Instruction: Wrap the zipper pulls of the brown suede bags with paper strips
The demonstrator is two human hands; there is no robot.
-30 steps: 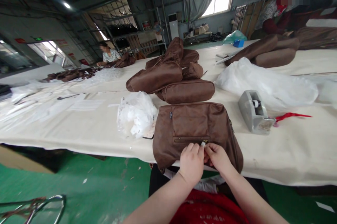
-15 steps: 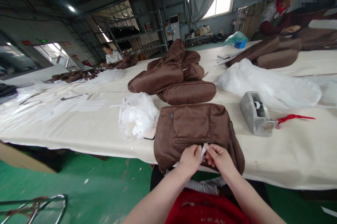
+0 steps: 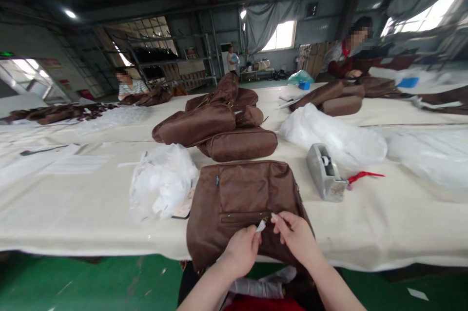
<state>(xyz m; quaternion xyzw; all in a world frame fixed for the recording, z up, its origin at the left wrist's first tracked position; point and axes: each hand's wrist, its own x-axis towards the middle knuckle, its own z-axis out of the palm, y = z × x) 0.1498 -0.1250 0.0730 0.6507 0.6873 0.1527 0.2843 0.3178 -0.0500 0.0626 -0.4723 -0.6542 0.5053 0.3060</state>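
A brown bag (image 3: 244, 189) lies at the table's front edge, with a zipped pocket across its face. Over the right end of that zipper, my left hand (image 3: 245, 248) pinches a small piece of white wrapping (image 3: 261, 225). Just to its right, my right hand (image 3: 294, 235) has thumb and forefinger pressed together by the zipper's end; whatever lies between them is too small to make out. The zipper pull shows partly between the two hands.
Crumpled white plastic (image 3: 163, 179) lies left of the bag, a grey tape dispenser (image 3: 325, 174) and red strip (image 3: 365, 175) right. Behind are stacked brown bags (image 3: 243, 144) and a clear plastic heap (image 3: 336, 138). People stand beyond the table.
The view has turned right and up. My hands have moved slightly apart, and the white wrapping now stays with my left hand, away from my right fingertips.
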